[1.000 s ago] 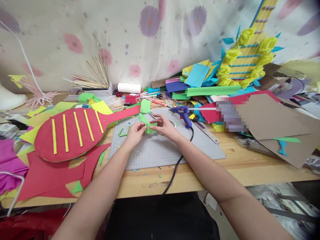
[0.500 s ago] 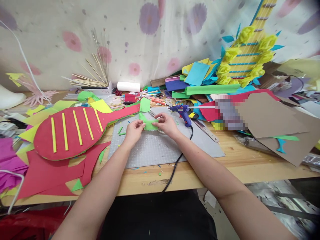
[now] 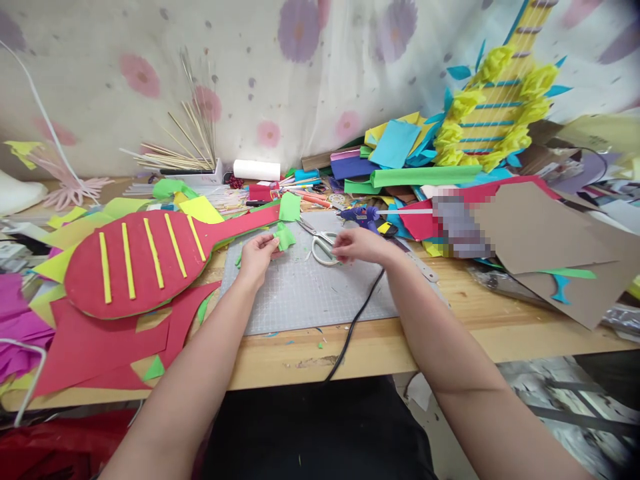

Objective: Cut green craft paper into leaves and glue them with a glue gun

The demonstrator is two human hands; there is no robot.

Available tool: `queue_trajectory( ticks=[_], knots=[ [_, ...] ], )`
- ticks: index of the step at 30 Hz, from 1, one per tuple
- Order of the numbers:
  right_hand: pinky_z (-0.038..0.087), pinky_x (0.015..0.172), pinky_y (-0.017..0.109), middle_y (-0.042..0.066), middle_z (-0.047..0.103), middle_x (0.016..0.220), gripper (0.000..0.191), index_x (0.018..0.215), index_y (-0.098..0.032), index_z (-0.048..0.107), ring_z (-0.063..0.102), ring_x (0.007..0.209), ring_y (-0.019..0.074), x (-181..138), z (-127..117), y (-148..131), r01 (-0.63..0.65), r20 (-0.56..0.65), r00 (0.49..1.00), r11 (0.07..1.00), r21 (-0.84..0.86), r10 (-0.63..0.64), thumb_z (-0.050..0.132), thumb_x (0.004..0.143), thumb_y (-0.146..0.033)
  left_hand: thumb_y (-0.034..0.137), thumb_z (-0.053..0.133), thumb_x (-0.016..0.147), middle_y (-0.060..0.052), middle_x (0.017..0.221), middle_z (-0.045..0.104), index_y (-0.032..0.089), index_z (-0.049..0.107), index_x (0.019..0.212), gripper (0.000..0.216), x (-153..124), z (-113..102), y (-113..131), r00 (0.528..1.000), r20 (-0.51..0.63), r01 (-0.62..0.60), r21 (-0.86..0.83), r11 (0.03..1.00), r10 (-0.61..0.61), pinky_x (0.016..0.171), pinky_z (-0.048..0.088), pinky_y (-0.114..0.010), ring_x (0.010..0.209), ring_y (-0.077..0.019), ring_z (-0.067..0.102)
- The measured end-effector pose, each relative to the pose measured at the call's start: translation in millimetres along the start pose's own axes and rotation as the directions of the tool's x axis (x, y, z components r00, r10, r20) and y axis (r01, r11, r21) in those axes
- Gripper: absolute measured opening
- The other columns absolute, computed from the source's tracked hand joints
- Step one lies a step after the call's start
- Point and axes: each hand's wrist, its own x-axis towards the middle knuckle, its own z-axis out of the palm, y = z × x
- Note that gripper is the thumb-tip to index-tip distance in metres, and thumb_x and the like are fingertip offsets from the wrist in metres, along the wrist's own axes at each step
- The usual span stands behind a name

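My left hand (image 3: 257, 257) is closed, pinching a crumpled piece of green crepe paper (image 3: 285, 236) above the grey cutting mat (image 3: 300, 307). My right hand (image 3: 363, 245) holds nothing I can see; its fingers are loosely bent beside the handles of the scissors (image 3: 324, 252). Those scissors lie on the mat with their blades toward the back left. Just behind my right hand is a blue glue gun (image 3: 363, 215), partly covered by it. A red lute-like cutout (image 3: 140, 267) with yellow strips lies to the left, a green paper square (image 3: 289, 207) at its neck end.
A black cord (image 3: 353, 330) runs over the mat to the table's front edge. Red scraps (image 3: 105, 343) lie at front left. Brown cardboard (image 3: 530, 233) is piled at right. A yellow guitar-shaped piece with flowers (image 3: 493, 120) stands behind. Skewers (image 3: 175, 160) stand at back left.
My right hand has let go of the green crepe paper and moved right, uncovering the scissors. My left hand keeps the paper and has shifted slightly left.
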Motion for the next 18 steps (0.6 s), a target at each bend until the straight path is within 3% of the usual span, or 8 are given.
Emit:
queue_trajectory(
  ticks=[2,4,6,8,10,15,18],
  knots=[
    [0.04,0.054,0.029,0.006,0.063,0.061,0.036,0.061,-0.017,0.055,0.056,0.056,0.0153,-14,-24,9,-0.129,0.024,0.99,0.967,-0.221,0.138,0.059,0.072,-0.052,0.024,0.074,0.056,-0.003,0.072,0.063,0.013,0.06,0.076,0.026,0,0,0,1.0,0.003,0.011,-0.014,1.0,-0.011,0.072,0.05,-0.035,0.067,-0.0145,0.06],
    [0.04,0.056,0.032,0.01,0.063,0.065,0.048,0.062,-0.018,0.057,0.058,0.063,0.0203,-22,-40,19,-0.278,-0.164,0.958,0.894,-0.35,0.234,0.051,0.072,-0.064,0.024,0.075,0.056,-0.003,0.071,0.063,0.013,0.06,0.075,0.027,0,0,0,1.0,0.011,0.022,-0.023,0.999,-0.022,0.072,0.051,-0.034,0.067,-0.0142,0.06],
    [0.041,0.061,0.035,0.013,0.064,0.077,0.053,0.076,-0.018,0.061,0.059,0.075,0.0262,-21,-45,30,-0.384,-0.351,0.9,0.851,-0.359,0.258,0.05,0.069,-0.069,0.023,0.076,0.055,-0.002,0.07,0.063,0.013,0.061,0.076,0.028,-1,1,-1,0.999,0.016,0.032,-0.039,0.999,-0.032,0.072,0.051,-0.033,0.065,-0.0133,0.06],
    [0.043,0.067,0.037,0.016,0.064,0.091,0.056,0.092,-0.017,0.061,0.058,0.088,0.0296,-13,-40,39,-0.365,-0.46,0.868,0.87,-0.331,0.189,0.053,0.069,-0.067,0.023,0.077,0.054,-0.002,0.07,0.064,0.013,0.062,0.076,0.028,-2,1,-1,0.999,0.023,0.044,-0.052,0.998,-0.043,0.072,0.052,-0.033,0.065,-0.0131,0.06],
    [0.044,0.072,0.037,0.018,0.062,0.1,0.057,0.1,-0.014,0.06,0.057,0.096,0.0301,0,-31,45,-0.295,-0.496,0.861,0.907,-0.299,0.117,0.055,0.071,-0.062,0.023,0.077,0.054,-0.003,0.071,0.065,0.013,0.063,0.076,0.028,-2,0,-1,0.998,0.036,0.055,-0.052,0.997,-0.053,0.073,0.052,-0.034,0.066,-0.014,0.061],
    [0.045,0.076,0.036,0.02,0.063,0.101,0.053,0.106,-0.009,0.059,0.059,0.097,0.0305,18,-14,50,-0.315,-0.518,0.838,0.927,-0.204,0.171,0.052,0.077,-0.053,0.024,0.078,0.055,-0.004,0.073,0.067,0.013,0.064,0.077,0.028,-3,-1,0,0.996,0.059,0.072,-0.049,0.996,-0.069,0.076,0.052,-0.035,0.07,-0.0156,0.063],
    [0.044,0.08,0.038,0.022,0.061,0.107,0.055,0.108,-0.007,0.058,0.057,0.103,0.0321,10,-16,44,-0.373,-0.557,0.813,0.886,-0.277,0.168,0.054,0.076,-0.052,0.021,0.078,0.055,-0.004,0.072,0.067,0.012,0.064,0.077,0.027,-3,0,1,0.996,0.048,0.078,-0.067,0.995,-0.075,0.073,0.053,-0.033,0.066,-0.0135,0.062]
  ],
)
